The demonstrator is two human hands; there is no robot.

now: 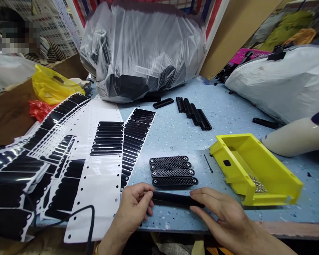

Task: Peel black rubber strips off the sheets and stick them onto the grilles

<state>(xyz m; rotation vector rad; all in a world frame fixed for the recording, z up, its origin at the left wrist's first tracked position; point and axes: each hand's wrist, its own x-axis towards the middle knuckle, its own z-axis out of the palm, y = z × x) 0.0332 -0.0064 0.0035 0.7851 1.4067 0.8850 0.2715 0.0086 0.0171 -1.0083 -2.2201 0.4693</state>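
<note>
A long black strip-shaped piece with a smooth upper face lies level near the table's front edge, held from both ends. My left hand pinches its left end between thumb and fingers. Around its right end my right hand is closed, thumb in front and fingers behind, covering that end. Just behind it, several black bars with a lattice surface and a small metal piece at each end lie side by side. Left of these are white sheets bearing rows of glossy black strip stickers.
A yellow bin with small metal parts stands at right, a thin dark rod beside it. More black bars lie farther back, before a large plastic-wrapped bundle. A black cable crosses the sheets.
</note>
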